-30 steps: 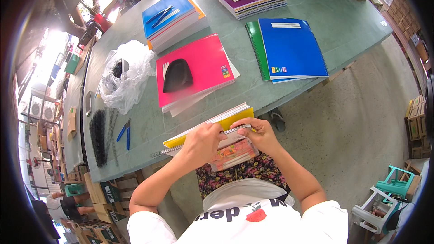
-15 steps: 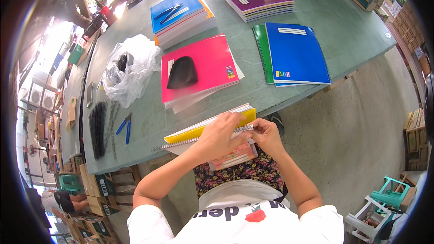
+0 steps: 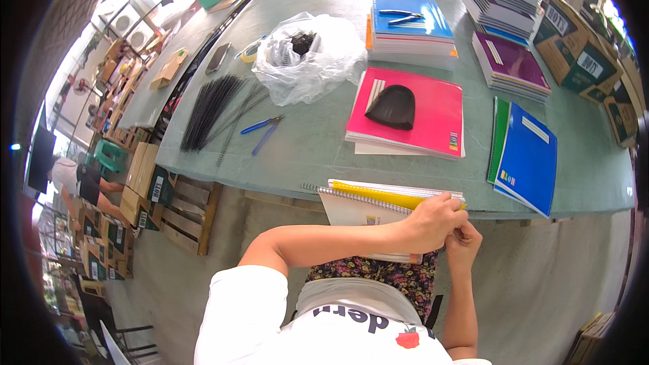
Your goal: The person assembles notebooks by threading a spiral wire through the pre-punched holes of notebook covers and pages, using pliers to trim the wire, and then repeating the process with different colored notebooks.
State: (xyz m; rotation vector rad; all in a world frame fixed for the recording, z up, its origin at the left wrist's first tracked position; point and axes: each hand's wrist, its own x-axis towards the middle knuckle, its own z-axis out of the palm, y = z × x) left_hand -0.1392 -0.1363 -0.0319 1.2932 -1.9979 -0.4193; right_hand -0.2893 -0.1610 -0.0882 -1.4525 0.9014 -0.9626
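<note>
A spiral notebook [image 3: 348, 207] with a yellow sheet [image 3: 385, 195] in it leans between my lap and the table's near edge. Its dark coil [image 3: 368, 201] runs along the upper edge, and a loose end juts out past the left corner. My left hand [image 3: 433, 222] reaches across the notebook, fingers closed at the right end of the coiled edge. Just beside it, my right hand [image 3: 464, 247] pinches at the same corner. The fingertips of both hands are partly hidden, so what lies exactly between them is unclear.
On the green table [image 3: 311, 142] lie blue-handled pliers [image 3: 262, 130], black coils [image 3: 211, 111], a plastic bag [image 3: 331, 61] and a pink notebook stack [image 3: 426, 105] under a black curved object [image 3: 393, 108]. Blue notebooks [image 3: 531, 155] lie right; a blue-topped stack [image 3: 412, 23] bears another tool.
The view has turned left, so the table's things sit further right. My left hand has moved along the coiled edge to its right end, closing up beside my right hand.
</note>
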